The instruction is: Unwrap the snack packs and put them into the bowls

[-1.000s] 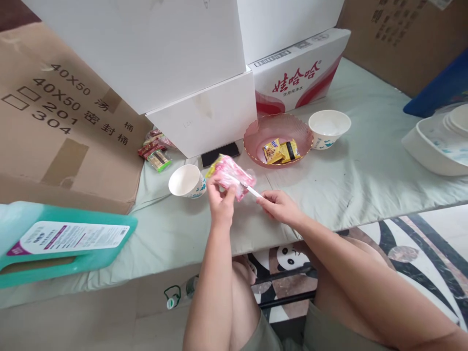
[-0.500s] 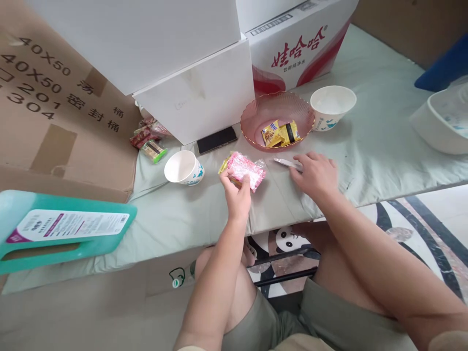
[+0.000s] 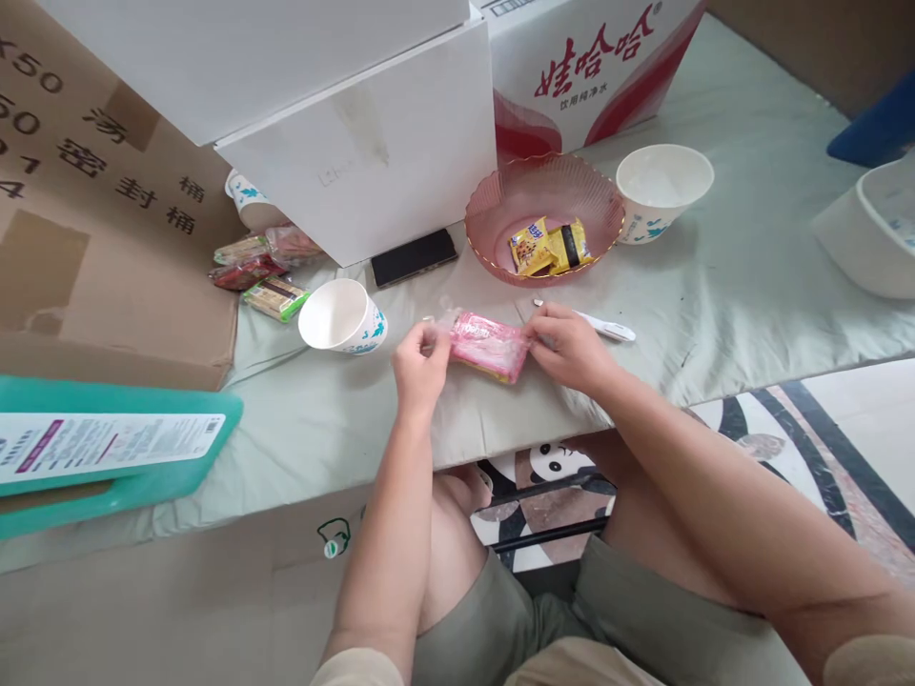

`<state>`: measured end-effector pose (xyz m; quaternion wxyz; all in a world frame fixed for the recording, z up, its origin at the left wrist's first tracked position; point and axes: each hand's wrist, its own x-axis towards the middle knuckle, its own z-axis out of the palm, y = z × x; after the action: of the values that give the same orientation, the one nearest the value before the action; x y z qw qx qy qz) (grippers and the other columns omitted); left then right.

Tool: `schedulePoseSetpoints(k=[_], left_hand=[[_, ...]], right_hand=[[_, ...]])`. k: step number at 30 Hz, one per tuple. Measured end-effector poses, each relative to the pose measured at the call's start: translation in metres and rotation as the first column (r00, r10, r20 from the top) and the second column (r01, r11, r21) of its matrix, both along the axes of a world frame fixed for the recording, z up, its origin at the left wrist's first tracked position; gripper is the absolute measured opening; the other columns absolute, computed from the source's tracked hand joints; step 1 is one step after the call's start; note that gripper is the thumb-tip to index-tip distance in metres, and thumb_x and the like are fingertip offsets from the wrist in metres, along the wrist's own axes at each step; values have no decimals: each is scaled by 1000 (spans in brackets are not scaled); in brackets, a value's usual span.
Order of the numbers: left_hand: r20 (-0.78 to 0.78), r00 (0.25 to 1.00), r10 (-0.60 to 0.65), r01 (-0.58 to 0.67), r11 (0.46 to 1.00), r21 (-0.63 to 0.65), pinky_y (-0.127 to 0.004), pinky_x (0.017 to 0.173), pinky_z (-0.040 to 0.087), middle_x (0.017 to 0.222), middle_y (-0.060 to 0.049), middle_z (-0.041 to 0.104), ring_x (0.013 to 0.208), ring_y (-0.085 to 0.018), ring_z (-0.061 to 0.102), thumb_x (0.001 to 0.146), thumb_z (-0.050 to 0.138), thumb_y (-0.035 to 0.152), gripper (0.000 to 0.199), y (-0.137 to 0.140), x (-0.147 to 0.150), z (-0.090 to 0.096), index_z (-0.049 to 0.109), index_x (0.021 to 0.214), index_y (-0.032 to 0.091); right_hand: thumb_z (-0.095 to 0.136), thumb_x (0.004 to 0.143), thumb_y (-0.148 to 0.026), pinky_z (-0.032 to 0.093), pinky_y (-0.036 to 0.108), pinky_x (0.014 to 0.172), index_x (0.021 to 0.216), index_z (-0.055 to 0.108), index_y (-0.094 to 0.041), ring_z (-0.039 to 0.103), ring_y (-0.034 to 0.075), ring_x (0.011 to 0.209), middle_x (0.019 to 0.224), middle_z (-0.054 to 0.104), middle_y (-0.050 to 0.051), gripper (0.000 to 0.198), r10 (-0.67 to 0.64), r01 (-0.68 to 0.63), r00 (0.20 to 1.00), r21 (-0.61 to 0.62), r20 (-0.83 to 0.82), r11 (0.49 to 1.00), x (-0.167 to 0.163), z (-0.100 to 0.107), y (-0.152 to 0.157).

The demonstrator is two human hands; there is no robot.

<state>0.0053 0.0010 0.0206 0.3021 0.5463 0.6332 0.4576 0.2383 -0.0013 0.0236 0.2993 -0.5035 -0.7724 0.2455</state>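
Observation:
A pink packet in clear plastic wrap (image 3: 490,345) is stretched between my two hands just over the cloth. My left hand (image 3: 420,360) is closed on its left end, pinching the clear film. On its right end, the fingers of my right hand (image 3: 568,345) are closed too. Beside the right hand a white utility knife (image 3: 607,327) lies on the cloth, partly hidden by that hand. Behind the packet stands a pink scalloped bowl (image 3: 493,214) with yellow snack packets (image 3: 547,248) inside. A paper cup (image 3: 343,317) stands left of my left hand.
A black phone (image 3: 415,258) lies before a white box (image 3: 357,143). Another paper cup (image 3: 663,193) is right of the bowl. Wrapped snacks (image 3: 275,298) lie by the cardboard box (image 3: 129,248). A teal jug (image 3: 178,457) is at left, a white container (image 3: 862,229) at right.
My right hand has let go of the knife and taken the packet's right end. My left hand has shifted left to its other end. The view has tilted down slightly.

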Motion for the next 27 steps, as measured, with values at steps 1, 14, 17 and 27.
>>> schedulePoseSetpoints(k=[1, 14, 17, 27], left_hand=[[76, 996, 49, -47, 999, -20, -26, 65, 49, 72, 1, 61, 68, -14, 61, 81, 61, 31, 10, 2, -5, 0, 59, 80, 21], [73, 995, -71, 68, 997, 36, -23, 65, 47, 117, -6, 62, 88, -16, 61, 69, 73, 23, 44, -11, -30, -4, 64, 112, 25], [63, 986, -155, 157, 987, -42, -24, 67, 48, 122, -6, 59, 79, -12, 59, 64, 72, 14, 60, -13, -32, -6, 63, 122, 27], [167, 979, 113, -31, 904, -427, -20, 41, 34, 79, -2, 65, 48, -9, 53, 63, 82, 27, 39, -32, -44, 13, 64, 96, 19]], right_hand=[[49, 81, -14, 50, 36, 83, 81, 69, -21, 62, 23, 90, 92, 65, 8, 21, -31, 31, 1000, 12, 0, 999, 6, 1, 1], [53, 90, -34, 46, 43, 93, 116, 67, -21, 63, 29, 107, 111, 71, 12, 32, -75, 57, 992, 163, 106, 985, 21, 21, -19], [55, 94, -40, 41, 42, 92, 100, 71, -23, 63, 27, 97, 89, 74, 8, 24, 59, -98, 967, 152, 247, 984, 14, 20, -27], [43, 95, -43, 23, 32, 57, 80, 73, -24, 50, 18, 55, 61, 63, 6, 39, 75, 32, 817, -175, 572, 984, 19, 33, -56]])
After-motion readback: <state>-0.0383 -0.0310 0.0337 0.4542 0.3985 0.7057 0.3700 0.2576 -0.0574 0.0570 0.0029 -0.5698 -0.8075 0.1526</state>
